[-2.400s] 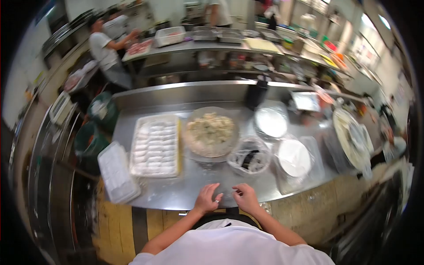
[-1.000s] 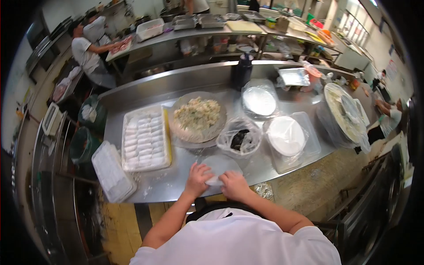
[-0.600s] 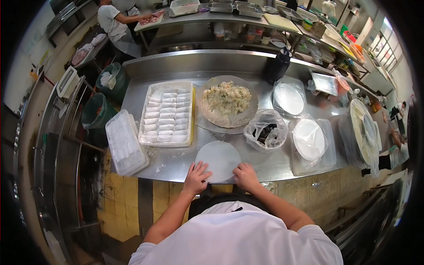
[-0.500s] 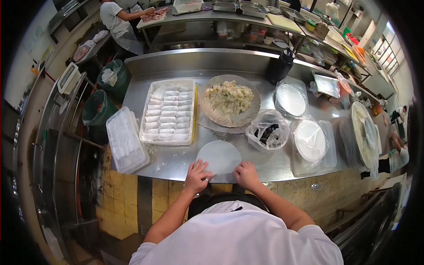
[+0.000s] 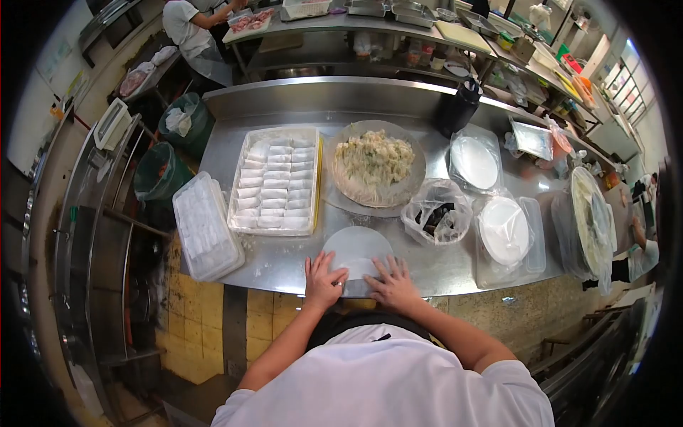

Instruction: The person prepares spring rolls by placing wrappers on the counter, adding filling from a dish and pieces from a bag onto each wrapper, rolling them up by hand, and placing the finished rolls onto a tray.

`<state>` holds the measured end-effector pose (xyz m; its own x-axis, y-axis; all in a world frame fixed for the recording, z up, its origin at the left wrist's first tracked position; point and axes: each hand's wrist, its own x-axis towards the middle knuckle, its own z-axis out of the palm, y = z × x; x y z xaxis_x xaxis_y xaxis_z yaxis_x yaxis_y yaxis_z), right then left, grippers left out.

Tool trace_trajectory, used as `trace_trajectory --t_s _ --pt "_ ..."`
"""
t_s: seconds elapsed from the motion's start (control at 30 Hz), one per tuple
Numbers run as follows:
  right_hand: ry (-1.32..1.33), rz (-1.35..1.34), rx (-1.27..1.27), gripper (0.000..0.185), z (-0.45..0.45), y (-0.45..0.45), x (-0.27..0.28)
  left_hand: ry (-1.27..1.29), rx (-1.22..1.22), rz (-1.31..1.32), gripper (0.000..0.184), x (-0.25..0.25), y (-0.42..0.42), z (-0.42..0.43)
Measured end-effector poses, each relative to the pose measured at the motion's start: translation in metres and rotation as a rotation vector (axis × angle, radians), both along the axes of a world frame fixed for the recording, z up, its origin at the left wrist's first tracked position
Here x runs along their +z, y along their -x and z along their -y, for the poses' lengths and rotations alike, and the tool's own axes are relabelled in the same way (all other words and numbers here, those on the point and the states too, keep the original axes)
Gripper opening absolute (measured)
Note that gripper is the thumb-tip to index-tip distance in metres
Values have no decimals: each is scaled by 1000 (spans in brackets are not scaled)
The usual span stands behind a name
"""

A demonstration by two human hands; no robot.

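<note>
A thin, round, whitish wrapper [image 5: 358,245] lies on the steel table in front of me, and its near edge looks folded over. My left hand [image 5: 324,281] rests on the wrapper's near left side, fingers stretched out and the thumb at the fold. On the near right side lies my right hand [image 5: 393,285], with its fingers spread over the edge. Beyond the wrapper is a round plate [image 5: 340,193] heaped with a pale, chunky filling [image 5: 375,158]. Left of that, a white tray [image 5: 238,229] holds rows of white rolls [image 5: 274,192].
A lidded plastic box [image 5: 206,228] overhangs the table's left edge. To the right are a plastic-lined bowl [image 5: 437,211], bagged stacks of white rounds [image 5: 504,229] and a dark bottle [image 5: 459,108]. Green bins [image 5: 162,173] stand at left. A co-worker [image 5: 191,32] is at the back counter.
My right hand has moved left onto the wrapper and its fingers have spread. The wrapper's near edge now looks folded over. My left fingers point further forward.
</note>
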<state>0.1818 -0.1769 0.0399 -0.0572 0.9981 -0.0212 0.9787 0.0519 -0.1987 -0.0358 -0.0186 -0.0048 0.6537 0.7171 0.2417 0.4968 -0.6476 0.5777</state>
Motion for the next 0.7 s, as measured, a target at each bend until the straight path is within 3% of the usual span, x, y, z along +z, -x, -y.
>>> trace_trajectory --t_s 0.17,0.27,0.37,0.5,0.7 --pt "87 78 -165 52 26 -32 24 -15 -18 11 24 2 3 -4" --pt "20 -257 -323 51 8 -38 33 -8 -7 30 29 2 2 -6" --pt "-304 -439 -297 50 -55 -44 83 -41 4 18 36 1 0 -7" --pt "-381 -383 -352 47 -154 -87 108 -62 18 -21 40 -2 -2 -10" --pt "33 -95 -501 31 -247 -179 50 -64 8 -39 40 2 -1 -12"
